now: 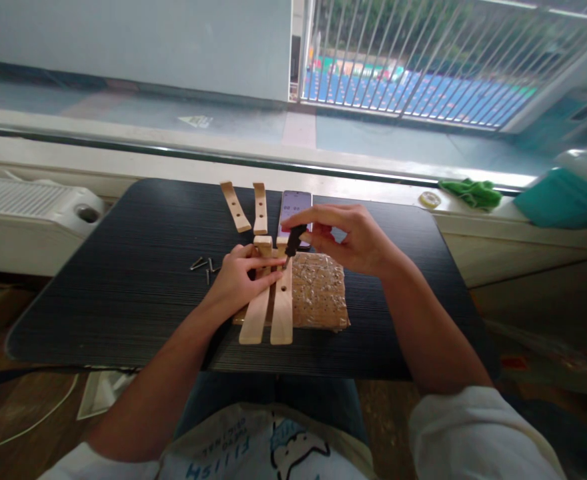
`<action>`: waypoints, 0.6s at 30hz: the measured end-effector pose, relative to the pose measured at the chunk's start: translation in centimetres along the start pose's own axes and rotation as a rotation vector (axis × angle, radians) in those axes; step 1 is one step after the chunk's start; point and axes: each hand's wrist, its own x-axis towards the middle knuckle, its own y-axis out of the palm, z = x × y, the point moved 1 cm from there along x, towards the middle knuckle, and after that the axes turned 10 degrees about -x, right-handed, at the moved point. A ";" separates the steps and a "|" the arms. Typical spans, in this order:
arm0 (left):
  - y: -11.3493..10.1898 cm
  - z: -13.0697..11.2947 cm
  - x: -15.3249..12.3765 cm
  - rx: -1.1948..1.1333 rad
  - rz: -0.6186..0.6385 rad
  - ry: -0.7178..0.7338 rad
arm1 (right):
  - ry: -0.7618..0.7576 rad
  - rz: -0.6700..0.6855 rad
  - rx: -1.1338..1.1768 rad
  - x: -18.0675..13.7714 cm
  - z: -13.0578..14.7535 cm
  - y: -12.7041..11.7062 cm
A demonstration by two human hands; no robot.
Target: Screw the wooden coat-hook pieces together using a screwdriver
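My right hand (351, 237) grips a short black screwdriver (296, 240), tilted with its tip down on the right-hand wooden piece (282, 313). Two curved pale wooden pieces with holes lie side by side across a tape-wrapped cardboard block (319, 293). My left hand (238, 280) rests over the left-hand wooden piece (255, 320). Its thumb and index finger close in around the screwdriver's tip; what they pinch there is too small to make out. One open hole shows below the tip.
Two more wooden pieces, one upright (260, 208) and one slanted (235, 207), lie at the back of the black table (138, 267). A phone (296, 200) is beside them. Several screws (208, 265) lie left. Tape (429, 199) and a green cloth (471, 193) sit on the sill.
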 end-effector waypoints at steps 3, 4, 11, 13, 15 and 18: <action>0.0 -0.1 0.0 0.011 0.007 -0.014 | 0.018 -0.002 0.008 0.0 -0.1 0.1; 0.0 -0.1 0.0 0.016 0.010 -0.023 | 0.029 -0.004 0.006 0.0 -0.1 0.1; 0.1 0.0 0.0 0.031 -0.002 -0.014 | 0.065 -0.041 -0.046 0.0 -0.1 0.0; 0.1 0.0 0.0 0.034 -0.003 -0.011 | 0.061 -0.054 -0.046 0.1 0.0 0.0; 0.1 0.0 -0.1 0.036 0.000 -0.015 | 0.070 -0.064 -0.041 0.1 0.1 0.0; 0.0 0.0 -0.1 0.035 0.003 -0.018 | 0.087 -0.076 -0.030 0.2 0.1 0.1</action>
